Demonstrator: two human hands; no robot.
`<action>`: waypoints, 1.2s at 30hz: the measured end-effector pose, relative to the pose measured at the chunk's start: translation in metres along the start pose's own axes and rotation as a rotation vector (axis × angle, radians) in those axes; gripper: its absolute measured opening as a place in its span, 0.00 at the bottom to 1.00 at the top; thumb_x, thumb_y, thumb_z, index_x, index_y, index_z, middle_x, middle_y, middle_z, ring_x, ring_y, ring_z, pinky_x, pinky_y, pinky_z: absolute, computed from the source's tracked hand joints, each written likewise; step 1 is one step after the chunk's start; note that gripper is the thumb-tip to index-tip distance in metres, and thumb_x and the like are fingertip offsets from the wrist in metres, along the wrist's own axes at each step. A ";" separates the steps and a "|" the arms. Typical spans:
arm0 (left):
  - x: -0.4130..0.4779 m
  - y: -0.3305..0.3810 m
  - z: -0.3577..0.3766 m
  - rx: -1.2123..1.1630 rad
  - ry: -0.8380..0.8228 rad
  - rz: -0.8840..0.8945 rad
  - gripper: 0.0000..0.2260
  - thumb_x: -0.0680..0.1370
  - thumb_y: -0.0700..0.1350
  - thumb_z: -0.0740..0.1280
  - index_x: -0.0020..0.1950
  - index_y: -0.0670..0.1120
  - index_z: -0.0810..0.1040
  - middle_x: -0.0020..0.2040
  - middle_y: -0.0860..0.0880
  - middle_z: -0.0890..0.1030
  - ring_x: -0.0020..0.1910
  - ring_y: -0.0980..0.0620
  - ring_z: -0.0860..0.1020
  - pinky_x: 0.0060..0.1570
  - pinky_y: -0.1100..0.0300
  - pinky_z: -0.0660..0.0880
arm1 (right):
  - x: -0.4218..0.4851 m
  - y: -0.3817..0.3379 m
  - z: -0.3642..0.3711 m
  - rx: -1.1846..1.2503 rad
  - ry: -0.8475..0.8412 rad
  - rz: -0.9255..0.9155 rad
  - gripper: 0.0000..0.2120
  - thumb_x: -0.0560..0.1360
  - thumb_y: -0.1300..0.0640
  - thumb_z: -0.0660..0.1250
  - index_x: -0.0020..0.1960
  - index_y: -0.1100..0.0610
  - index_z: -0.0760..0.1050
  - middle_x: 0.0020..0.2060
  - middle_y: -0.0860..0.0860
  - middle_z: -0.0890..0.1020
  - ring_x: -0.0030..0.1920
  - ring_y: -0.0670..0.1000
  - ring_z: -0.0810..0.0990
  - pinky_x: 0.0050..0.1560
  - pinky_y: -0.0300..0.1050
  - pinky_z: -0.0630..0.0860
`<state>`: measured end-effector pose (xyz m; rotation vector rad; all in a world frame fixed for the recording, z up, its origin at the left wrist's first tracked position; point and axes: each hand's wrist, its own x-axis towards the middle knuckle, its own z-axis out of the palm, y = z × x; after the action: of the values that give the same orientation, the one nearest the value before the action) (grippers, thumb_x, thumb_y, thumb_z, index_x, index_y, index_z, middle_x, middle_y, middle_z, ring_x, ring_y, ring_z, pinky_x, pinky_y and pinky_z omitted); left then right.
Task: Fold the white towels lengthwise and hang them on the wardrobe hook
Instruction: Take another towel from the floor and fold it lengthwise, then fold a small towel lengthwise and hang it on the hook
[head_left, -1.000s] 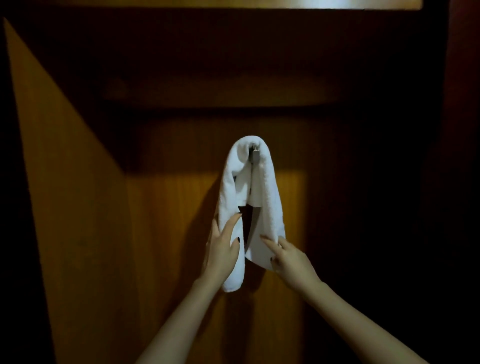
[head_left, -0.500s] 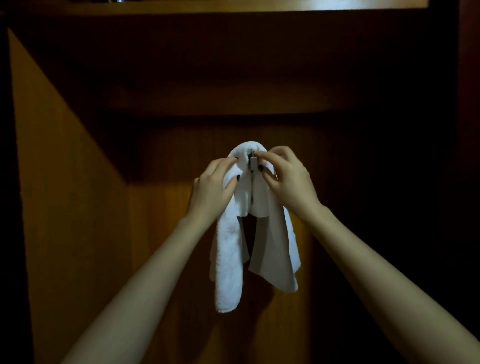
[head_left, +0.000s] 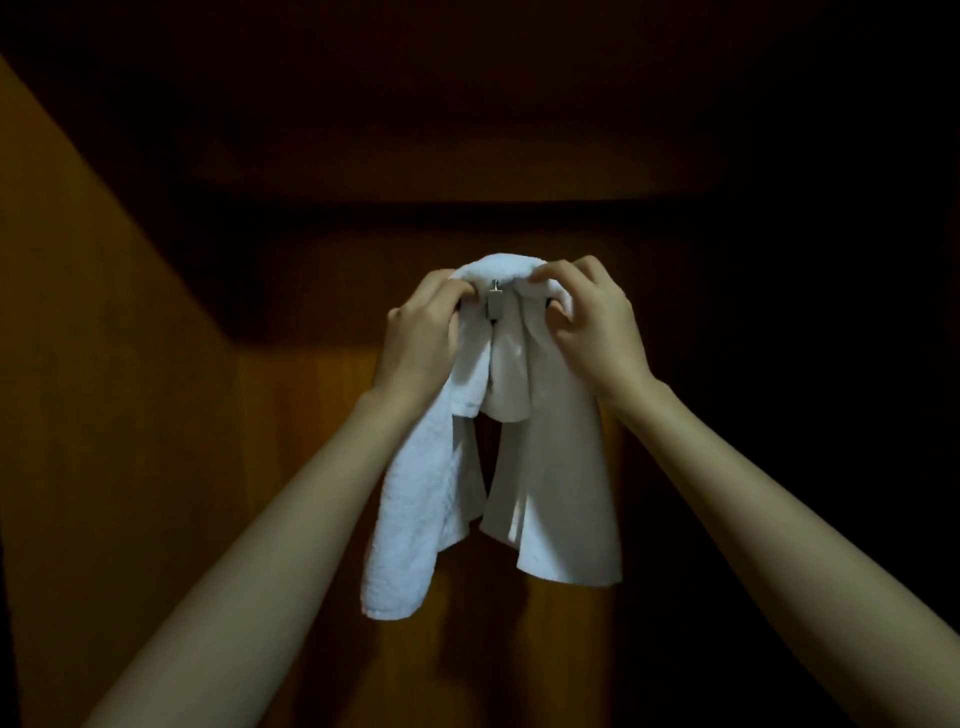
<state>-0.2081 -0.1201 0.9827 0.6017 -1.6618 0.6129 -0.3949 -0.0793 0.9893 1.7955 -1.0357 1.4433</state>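
Left grip (head_left: 422, 332) and right grip (head_left: 597, 332), each pinching the white towel (head_left: 415, 519) beside the hook (head_left: 494, 307), should centre it, tails level.

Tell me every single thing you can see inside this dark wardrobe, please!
white terry towel: one as far as I can tell, white, draped over the hook, both ends hanging down in front of the back panel
small square metal hook: one, silver-grey, on the back panel, at the towel's top between the two hands
wooden wardrobe back panel: one, brown, behind the towel, very dark higher up
wooden wardrobe side wall: one, brown, on the left
left hand: one, bare, gripping the towel's top just left of the hook
right hand: one, bare, fingers curled on the towel's top just right of the hook
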 end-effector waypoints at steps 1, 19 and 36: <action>-0.001 0.001 0.001 -0.001 0.020 -0.001 0.09 0.78 0.33 0.61 0.53 0.39 0.79 0.57 0.44 0.79 0.50 0.46 0.80 0.42 0.58 0.76 | -0.005 0.001 0.002 0.011 0.005 -0.012 0.16 0.76 0.68 0.63 0.61 0.57 0.77 0.50 0.55 0.75 0.45 0.54 0.76 0.40 0.55 0.77; -0.121 0.003 0.019 -0.105 -0.175 -0.334 0.19 0.80 0.43 0.62 0.66 0.61 0.66 0.63 0.46 0.70 0.51 0.46 0.76 0.47 0.52 0.76 | -0.114 -0.004 0.054 0.150 -0.138 0.179 0.24 0.76 0.59 0.68 0.70 0.48 0.69 0.65 0.55 0.69 0.63 0.55 0.72 0.54 0.48 0.76; -0.209 0.038 0.030 0.130 -0.593 -0.479 0.12 0.82 0.42 0.58 0.64 0.51 0.67 0.51 0.44 0.75 0.45 0.40 0.77 0.40 0.55 0.70 | -0.213 -0.011 0.051 -0.209 -0.613 0.284 0.31 0.73 0.70 0.61 0.73 0.50 0.65 0.67 0.57 0.68 0.59 0.60 0.70 0.45 0.49 0.74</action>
<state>-0.2219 -0.1009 0.7698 1.3237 -1.9254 0.1934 -0.3814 -0.0743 0.7703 2.0382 -1.7351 0.8846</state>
